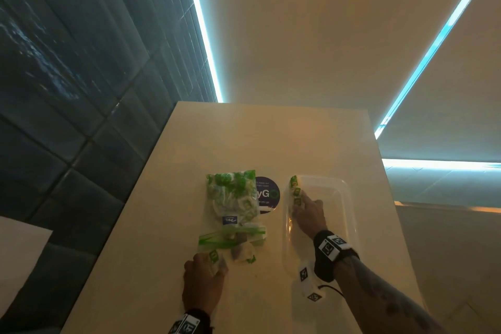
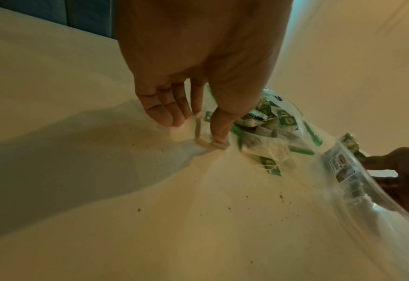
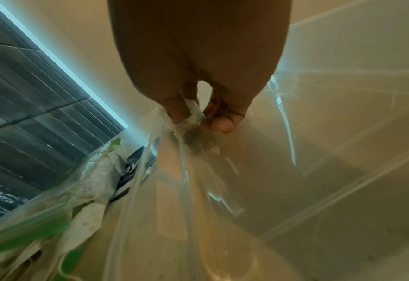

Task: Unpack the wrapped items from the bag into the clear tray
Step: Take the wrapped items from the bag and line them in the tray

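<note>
A clear zip bag (image 1: 235, 199) with a green seal lies on the table, full of tea bags with green tags (image 2: 265, 117). A few tea bags (image 1: 242, 252) have spilled out at its open mouth. My left hand (image 1: 203, 283) pinches one tea bag (image 2: 202, 131) by the bag's mouth, thumb and fingers on it. My right hand (image 1: 309, 211) reaches into the clear tray (image 1: 344, 214) and pinches a bunch of tea bags (image 3: 191, 117) at the tray's far left corner, where their green tags (image 1: 295, 190) show.
A round dark sticker (image 1: 267, 194) sits on the pale table (image 1: 298, 141) between bag and tray. Dark tiled wall (image 1: 67, 89) runs along the left. Small crumbs (image 2: 227, 208) dot the tabletop. The table's right edge lies just past the tray.
</note>
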Tool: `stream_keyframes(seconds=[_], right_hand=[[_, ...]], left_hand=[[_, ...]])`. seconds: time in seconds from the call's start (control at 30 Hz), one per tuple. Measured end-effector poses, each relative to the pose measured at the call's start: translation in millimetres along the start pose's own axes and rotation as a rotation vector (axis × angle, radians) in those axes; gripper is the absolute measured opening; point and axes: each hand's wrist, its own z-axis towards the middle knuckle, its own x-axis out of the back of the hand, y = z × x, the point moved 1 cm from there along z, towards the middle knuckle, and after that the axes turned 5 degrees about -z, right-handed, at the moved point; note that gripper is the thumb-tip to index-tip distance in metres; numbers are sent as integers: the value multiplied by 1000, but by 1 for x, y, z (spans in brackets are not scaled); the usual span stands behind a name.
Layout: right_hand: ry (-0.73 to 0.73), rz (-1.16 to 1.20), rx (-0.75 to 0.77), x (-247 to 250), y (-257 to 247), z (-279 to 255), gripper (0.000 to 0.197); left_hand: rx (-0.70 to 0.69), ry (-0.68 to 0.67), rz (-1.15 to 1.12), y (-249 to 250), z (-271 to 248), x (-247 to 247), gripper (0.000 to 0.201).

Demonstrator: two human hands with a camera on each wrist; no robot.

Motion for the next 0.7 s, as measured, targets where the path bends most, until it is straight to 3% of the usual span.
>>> stream_keyframes(seconds=[0.1, 0.2, 0.27, 0.33, 0.4, 0.47, 0.57, 0.7], right_hand=[[10, 63, -45, 7, 0, -7, 51], [161, 176, -66, 19, -6, -22, 59], [301, 218, 14, 25, -17, -37, 50], [353, 247, 167, 25, -32, -56, 35], [247, 215, 330, 17, -46, -77, 19], [-16, 133, 407, 4, -58, -99, 12], [-336, 84, 352, -16, -68, -119, 14], [-430, 331, 248, -25, -75, -131, 16]], left_hand=[[-22, -55, 34, 0, 1, -1, 35], [-22, -71, -31, 4, 1, 1, 32], [6, -85, -157, 8, -2, 4, 25], [35, -92, -296, 11, -4, 8, 21], [20, -114, -427, 14, -7, 13, 19], [-8, -166, -575, 21, -13, 18, 11], [-42, -282, -701, 31, -17, 29, 4], [-149, -394, -709, 49, -20, 39, 12]])
